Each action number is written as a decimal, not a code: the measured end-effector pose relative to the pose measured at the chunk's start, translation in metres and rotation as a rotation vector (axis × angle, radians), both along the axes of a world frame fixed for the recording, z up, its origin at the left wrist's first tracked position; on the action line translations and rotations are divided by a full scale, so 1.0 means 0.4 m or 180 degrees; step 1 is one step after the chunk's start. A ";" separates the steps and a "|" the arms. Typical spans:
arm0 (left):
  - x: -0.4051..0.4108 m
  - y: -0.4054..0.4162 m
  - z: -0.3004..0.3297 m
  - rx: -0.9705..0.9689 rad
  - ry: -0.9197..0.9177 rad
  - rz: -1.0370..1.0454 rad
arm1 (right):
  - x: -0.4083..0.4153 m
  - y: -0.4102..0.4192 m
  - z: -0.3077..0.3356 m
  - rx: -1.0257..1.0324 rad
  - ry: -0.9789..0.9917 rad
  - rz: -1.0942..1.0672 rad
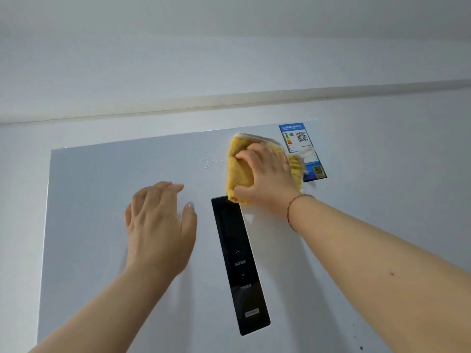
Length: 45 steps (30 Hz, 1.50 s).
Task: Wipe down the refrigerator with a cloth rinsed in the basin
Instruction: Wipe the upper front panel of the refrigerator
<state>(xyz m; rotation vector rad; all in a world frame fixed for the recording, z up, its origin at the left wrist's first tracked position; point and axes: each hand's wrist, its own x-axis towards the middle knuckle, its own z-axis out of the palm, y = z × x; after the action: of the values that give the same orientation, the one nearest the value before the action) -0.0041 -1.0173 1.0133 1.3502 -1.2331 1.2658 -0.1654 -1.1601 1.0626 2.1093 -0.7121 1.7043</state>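
Pressing one yellow cloth [240,171] with curled right hand [265,179] high on the refrigerator [102,200], beside one blue QR-code sticker [302,149]; left hand [160,225] flat, fingers straight, empty. One black panel [239,263].

The refrigerator [107,225] door is a pale, glossy silver-white. A mustard-yellow cloth [240,171] with a whitish edge lies on it. The long control panel [239,263] is black with faint grey symbols. The label [297,138] at far right is blue and white with black square codes. A thin red string bracelet [293,210] circles one wrist.
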 end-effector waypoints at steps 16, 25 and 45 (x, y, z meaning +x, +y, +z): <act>-0.019 -0.055 -0.027 0.0150 -0.0069 0.0067 | -0.162 -0.191 -0.080 0.1148 -0.0930 -0.0791; -0.054 -0.049 -0.018 0.0051 0.0095 -0.0143 | 0.083 0.017 -0.262 0.0010 0.0008 -0.0760; -0.046 -0.014 -0.088 0.0134 0.0390 -0.0105 | -0.034 -0.090 -0.396 0.1559 -0.2006 -0.0845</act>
<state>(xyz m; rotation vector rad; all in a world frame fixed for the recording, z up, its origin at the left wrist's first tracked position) -0.0225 -1.0229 0.9783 1.4106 -1.1976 1.1229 -0.1790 -1.1960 0.9043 1.5979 -1.6507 2.2074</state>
